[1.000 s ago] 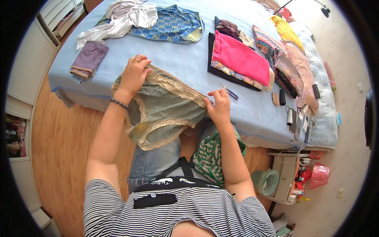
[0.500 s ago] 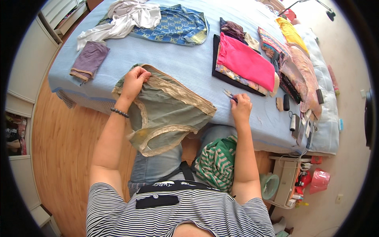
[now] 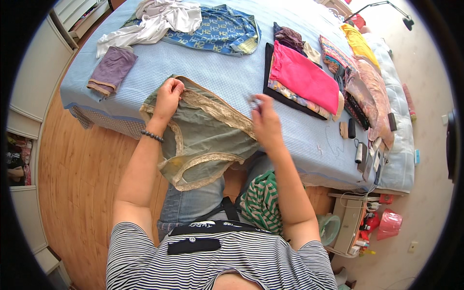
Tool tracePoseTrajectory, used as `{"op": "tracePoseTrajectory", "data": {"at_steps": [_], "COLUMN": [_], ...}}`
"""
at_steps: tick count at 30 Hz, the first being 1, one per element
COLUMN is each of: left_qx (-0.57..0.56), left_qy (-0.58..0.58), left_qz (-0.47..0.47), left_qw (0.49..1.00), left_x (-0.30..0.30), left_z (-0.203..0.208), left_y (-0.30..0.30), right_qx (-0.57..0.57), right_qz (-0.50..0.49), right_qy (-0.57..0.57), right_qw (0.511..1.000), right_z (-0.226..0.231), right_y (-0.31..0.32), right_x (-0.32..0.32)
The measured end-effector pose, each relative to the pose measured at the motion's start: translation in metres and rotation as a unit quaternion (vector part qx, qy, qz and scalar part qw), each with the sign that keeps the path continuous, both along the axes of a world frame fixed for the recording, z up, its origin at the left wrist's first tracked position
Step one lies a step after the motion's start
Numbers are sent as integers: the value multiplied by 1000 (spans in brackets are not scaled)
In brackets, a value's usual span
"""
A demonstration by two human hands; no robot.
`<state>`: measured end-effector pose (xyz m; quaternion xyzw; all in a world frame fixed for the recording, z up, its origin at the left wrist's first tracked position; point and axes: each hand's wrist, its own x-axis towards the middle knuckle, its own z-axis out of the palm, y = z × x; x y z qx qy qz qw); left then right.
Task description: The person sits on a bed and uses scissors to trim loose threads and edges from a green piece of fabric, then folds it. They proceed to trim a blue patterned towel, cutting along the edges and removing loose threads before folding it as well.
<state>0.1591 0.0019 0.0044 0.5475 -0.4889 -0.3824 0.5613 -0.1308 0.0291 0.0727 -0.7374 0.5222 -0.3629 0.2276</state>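
Note:
Grey-green underpants (image 3: 208,133) with cream lace trim hang spread over the near edge of the bed, partly above my lap. My left hand (image 3: 167,100) is closed on their waistband at the upper left. At the right end of the waistband, my right hand (image 3: 267,126) is closed around small scissors (image 3: 254,102). Motion blurs their metal tips, which point up and left. Whether the right hand also touches the lace is not plain. A green-and-grey striped cloth (image 3: 261,200) lies on my right thigh, partly behind my forearm.
The bed (image 3: 203,67) bears a folded purple garment (image 3: 113,70), a white garment (image 3: 157,24), blue patterned shorts (image 3: 217,31) and a stack topped by pink cloth (image 3: 304,77). Loose thread and small devices lie at right. A green bin (image 3: 330,229) stands beside a bedside cabinet (image 3: 349,223).
My right hand has moved left and slightly up with the scissors, from the bed beside the underpants to their waistband's right end. My left hand keeps its hold.

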Motion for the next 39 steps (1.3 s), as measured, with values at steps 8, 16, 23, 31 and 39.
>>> {"op": "tracePoseTrajectory", "data": {"at_steps": [8,16,23,31,39], "left_qx": [53,57,58,80,90], "left_qy": [58,82,84,152,265], "left_qz": [-16,-13,-16,-25,-146], "left_qw": [997,995,995,985,949], "left_x": [0,1,1,3,-66], "left_z": [7,6,6,23,57], "left_y": [-3,-4,-5,12,55], "right_qx": [-84,-116,-121,-109,-207], "right_qz": [59,76,70,-20,-96], "right_qy": [139,180,181,124,242], "right_qw": [985,974,974,986,943], "right_z": [-20,-29,-39,-25,-41], "right_y": [-18,-30,-32,-22,6], "right_x": [117,141,141,28,-62]}}
